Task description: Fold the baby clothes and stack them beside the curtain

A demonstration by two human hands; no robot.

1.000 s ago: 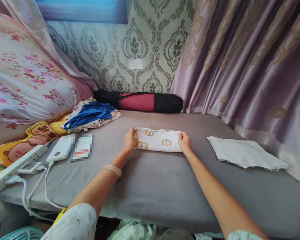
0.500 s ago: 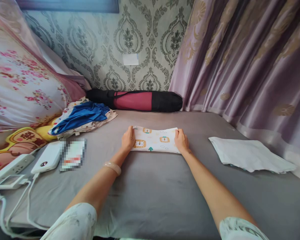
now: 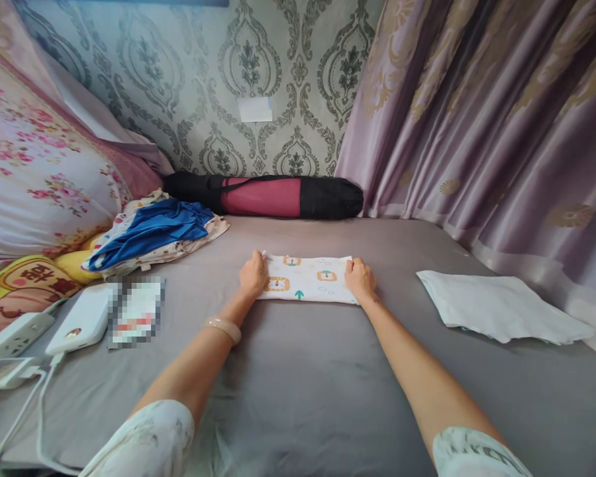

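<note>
A folded white cloth point(image 3: 305, 278) with orange lion faces and green leaf prints lies on the grey bed sheet point(image 3: 318, 371), in the middle of the head view. At its left end, my left hand point(image 3: 253, 275) is closed on the edge, a pale bangle around that wrist. My right hand point(image 3: 361, 279) grips the opposite end, fingers curled around it. Between the two hands the cloth is stretched out nearly flat. The fingertips of both hands are partly hidden by the cloth and the knuckles.
Right of my arms lies a folded white cloth point(image 3: 501, 305). A blue garment point(image 3: 153, 228) tops a clothes pile at left. Nearer are a white power bank point(image 3: 83, 318), a power strip point(image 3: 17, 336) and cables. A black and red roll bag point(image 3: 263, 197) lies along the wall.
The head view has shifted slightly, so the things at left appear further left. Both hands keep their hold on the cloth, which looks a little straighter along its far edge.
</note>
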